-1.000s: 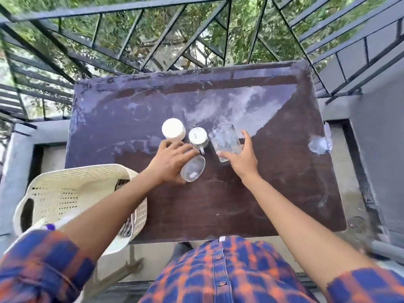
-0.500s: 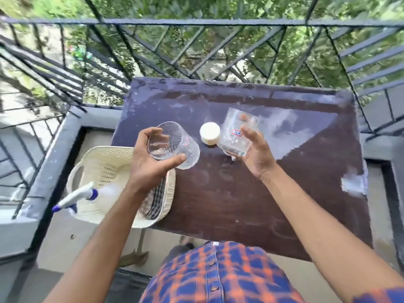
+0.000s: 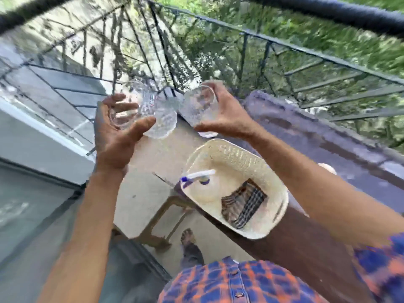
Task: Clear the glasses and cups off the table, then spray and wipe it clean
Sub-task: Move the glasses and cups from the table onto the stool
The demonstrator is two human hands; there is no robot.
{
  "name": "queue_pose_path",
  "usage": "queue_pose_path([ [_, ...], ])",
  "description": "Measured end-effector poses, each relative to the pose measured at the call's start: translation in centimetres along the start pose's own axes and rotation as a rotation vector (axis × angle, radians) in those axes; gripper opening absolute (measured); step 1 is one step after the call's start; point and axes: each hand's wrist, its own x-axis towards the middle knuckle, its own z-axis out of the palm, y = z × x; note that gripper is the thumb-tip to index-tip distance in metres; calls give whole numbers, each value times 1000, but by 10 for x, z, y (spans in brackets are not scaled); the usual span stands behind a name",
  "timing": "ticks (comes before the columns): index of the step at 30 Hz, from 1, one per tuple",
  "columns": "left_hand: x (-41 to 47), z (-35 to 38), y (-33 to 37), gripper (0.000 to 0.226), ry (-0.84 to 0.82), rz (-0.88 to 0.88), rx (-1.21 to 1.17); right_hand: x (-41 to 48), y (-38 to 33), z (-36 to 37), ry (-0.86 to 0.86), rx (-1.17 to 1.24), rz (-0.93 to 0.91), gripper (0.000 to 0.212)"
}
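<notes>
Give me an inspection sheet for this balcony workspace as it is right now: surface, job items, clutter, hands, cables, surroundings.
Surface: dark table, smeared sheen; view blurred.
Job's things: left glass and right glass, both in the air; white cup on the table, partly hidden by the right forearm; spray bottle and checked cloth in the cream basket.
Clutter: nothing seen.
Hands: left hand grips the left glass; right hand grips the right glass.
Cables: nothing seen.
Surroundings: metal railing, greenery beyond; plastic stool below the basket.
</notes>
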Motion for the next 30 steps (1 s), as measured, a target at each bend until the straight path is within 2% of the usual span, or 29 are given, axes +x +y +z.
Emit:
queue_pose_path([
  [2, 18, -45, -17, 74, 67, 12, 65, 39, -14, 43, -68, -57, -67, 108],
  [5, 40, -116, -66, 82, 192, -24, 235, 102, -24, 123, -218, -183, -47, 113],
  [9, 38, -192, -166, 91, 355, -260, 295, 155, -17, 233, -482, -379, 27, 105],
  [12, 14, -225, -237, 99, 426, -487, 391, 165, 13, 308, -604, -511, 76, 102],
  [14, -8, -236, -271, 96, 461, -651, 442, 159, 42, 352, -666, -528, 140, 97],
  [18, -42, -248, -340, 93, 484, -815, 463, 135, 106, 416, -724, -530, 291, 92],
  [22, -52, -256, -399, 94, 446, -865, 467, 119, 166, 460, -737, -489, 316, 95],
  [26, -46, -266, -451, 97, 387, -851, 512, 116, 214, 495, -710, -440, 309, 96],
  [30, -39, -271, -477, 93, 380, -781, 541, 115, 239, 515, -580, -390, 290, 91],
])
